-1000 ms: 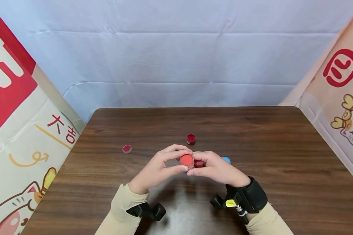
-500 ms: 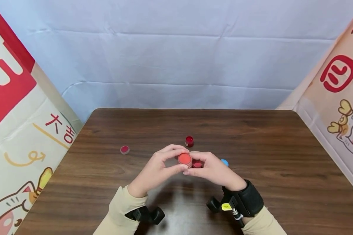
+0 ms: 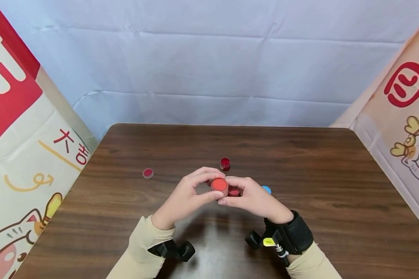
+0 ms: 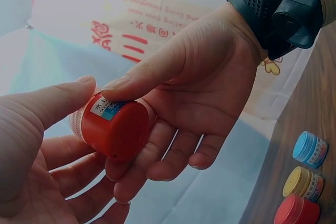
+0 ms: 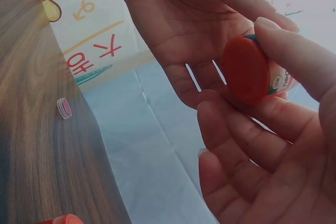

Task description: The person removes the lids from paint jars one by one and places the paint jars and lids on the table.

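Between my two hands is a small paint jar [image 3: 219, 185] with orange-red paint, a printed label and a clear ridged lid [image 4: 77, 124]. My left hand [image 3: 186, 193] pinches it at the lid end, thumb on the near side. On the body of the jar, my right hand [image 3: 256, 197] grips with thumb and fingers, as the left wrist view shows. The jar's orange base faces the camera in the right wrist view. A dark red jar [image 3: 234, 193] on the table is partly hidden behind the right hand.
An uncovered dark red jar [image 3: 225, 164] stands beyond the hands. A clear-rimmed lid [image 3: 148, 173] lies to the left on the wooden table [image 3: 300, 155]. Blue [image 4: 310, 149], yellow [image 4: 303, 183] and red jars [image 4: 296, 211] stand in a row in the left wrist view.
Both hands keep their hold on the orange-red jar with hardly any finger movement. The head view has shifted slightly.
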`<state>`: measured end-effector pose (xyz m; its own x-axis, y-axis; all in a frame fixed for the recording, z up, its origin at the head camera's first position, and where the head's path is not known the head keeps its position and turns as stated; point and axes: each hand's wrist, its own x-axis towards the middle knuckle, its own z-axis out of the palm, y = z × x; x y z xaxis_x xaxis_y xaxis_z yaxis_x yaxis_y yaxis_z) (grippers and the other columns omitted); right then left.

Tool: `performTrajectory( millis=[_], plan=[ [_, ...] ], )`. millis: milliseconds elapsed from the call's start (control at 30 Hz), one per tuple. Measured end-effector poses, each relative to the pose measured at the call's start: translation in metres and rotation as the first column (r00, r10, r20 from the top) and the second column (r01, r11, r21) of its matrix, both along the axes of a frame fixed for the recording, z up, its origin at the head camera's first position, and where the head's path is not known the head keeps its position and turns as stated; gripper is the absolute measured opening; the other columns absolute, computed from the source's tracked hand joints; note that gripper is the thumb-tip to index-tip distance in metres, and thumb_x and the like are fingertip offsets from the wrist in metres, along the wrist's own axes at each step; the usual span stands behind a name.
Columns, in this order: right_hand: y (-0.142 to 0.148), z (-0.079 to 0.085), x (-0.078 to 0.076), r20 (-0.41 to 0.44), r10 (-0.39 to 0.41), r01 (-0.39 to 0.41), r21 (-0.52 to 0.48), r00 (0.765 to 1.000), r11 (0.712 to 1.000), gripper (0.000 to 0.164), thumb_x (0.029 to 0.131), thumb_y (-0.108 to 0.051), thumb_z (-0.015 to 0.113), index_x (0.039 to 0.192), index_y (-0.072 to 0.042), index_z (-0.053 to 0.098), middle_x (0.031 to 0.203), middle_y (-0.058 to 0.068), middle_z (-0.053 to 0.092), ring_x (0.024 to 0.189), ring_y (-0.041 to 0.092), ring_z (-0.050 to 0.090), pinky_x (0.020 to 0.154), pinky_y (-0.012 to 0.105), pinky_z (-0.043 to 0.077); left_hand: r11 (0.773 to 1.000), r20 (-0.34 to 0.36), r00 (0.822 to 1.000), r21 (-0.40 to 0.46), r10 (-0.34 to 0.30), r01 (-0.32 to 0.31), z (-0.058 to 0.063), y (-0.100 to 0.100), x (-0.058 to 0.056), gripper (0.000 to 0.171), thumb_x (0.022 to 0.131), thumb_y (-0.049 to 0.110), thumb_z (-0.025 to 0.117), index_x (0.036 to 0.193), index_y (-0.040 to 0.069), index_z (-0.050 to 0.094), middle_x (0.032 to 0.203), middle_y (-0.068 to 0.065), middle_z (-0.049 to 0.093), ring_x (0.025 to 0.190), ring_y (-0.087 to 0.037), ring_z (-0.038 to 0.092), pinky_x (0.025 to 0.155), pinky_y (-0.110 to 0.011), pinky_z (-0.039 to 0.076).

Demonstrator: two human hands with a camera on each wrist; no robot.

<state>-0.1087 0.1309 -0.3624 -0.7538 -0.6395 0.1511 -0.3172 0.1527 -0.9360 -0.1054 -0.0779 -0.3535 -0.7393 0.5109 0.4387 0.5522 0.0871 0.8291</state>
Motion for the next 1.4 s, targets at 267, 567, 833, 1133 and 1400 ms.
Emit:
performTrajectory(
  millis=[267, 567, 833, 1133, 1400],
  plan=[
    [0.003, 0.002, 0.0, -0.013, 0.0, 0.0, -0.005, 1.0, 1.0, 0.023, 0.085, -0.01, 0.068, 0.108, -0.009, 0.063, 0.093, 0.005, 0.062, 0.079, 0.018, 0.058, 0.067, 0.028, 0.05, 1.0, 0.002, 1.0, 0.011, -0.017, 0.017, 0.002, 0.003, -0.002, 0.029, 0.083, 0.011, 0.071, 0.111, 0.011, 0.065, 0.112, 0.003, 0.059, 0.101, -0.014, 0.054, 0.086, -0.034, 0.045],
    [0.001, 0.005, 0.0, -0.063, 0.01, -0.012, -0.03, 0.998, 0.999, 0.02, 0.085, -0.009, 0.068, 0.105, -0.01, 0.064, 0.09, 0.004, 0.06, 0.074, 0.017, 0.055, 0.063, 0.027, 0.049, 0.999, -0.005, 0.999, 0.011, -0.044, 0.044, 0.004, 0.002, -0.004, 0.031, 0.082, 0.012, 0.072, 0.112, 0.012, 0.063, 0.112, 0.001, 0.059, 0.097, -0.015, 0.054, 0.085, -0.033, 0.045],
    [0.002, 0.007, 0.0, -0.102, -0.014, 0.015, 0.007, 0.995, 1.0, 0.012, 0.085, -0.012, 0.069, 0.096, -0.014, 0.064, 0.082, 0.001, 0.059, 0.071, 0.016, 0.054, 0.059, 0.027, 0.047, 0.996, 0.016, 0.997, -0.028, -0.08, 0.081, 0.007, 0.0, -0.003, 0.036, 0.086, 0.013, 0.068, 0.121, 0.011, 0.061, 0.119, 0.001, 0.056, 0.104, -0.015, 0.053, 0.086, -0.033, 0.046],
    [0.001, 0.004, 0.0, -0.104, -0.023, 0.021, -0.014, 0.994, 1.0, 0.012, 0.084, -0.011, 0.07, 0.094, -0.013, 0.065, 0.083, 0.002, 0.06, 0.074, 0.016, 0.055, 0.061, 0.027, 0.048, 0.995, 0.009, 0.995, -0.012, -0.096, 0.096, 0.003, 0.002, -0.005, 0.031, 0.085, 0.016, 0.069, 0.115, 0.012, 0.061, 0.116, 0.001, 0.057, 0.1, -0.016, 0.054, 0.084, -0.031, 0.047],
    [-0.001, -0.001, 0.003, -0.126, -0.015, 0.012, -0.02, 0.992, 1.0, 0.012, 0.083, -0.012, 0.071, 0.094, -0.014, 0.066, 0.083, 0.0, 0.06, 0.074, 0.015, 0.055, 0.061, 0.026, 0.048, 0.996, 0.039, 0.995, 0.015, -0.09, 0.089, -0.006, 0.001, 0.0, 0.03, 0.084, 0.014, 0.07, 0.113, 0.012, 0.061, 0.112, 0.0, 0.059, 0.097, -0.015, 0.056, 0.083, -0.031, 0.047]
  ],
)
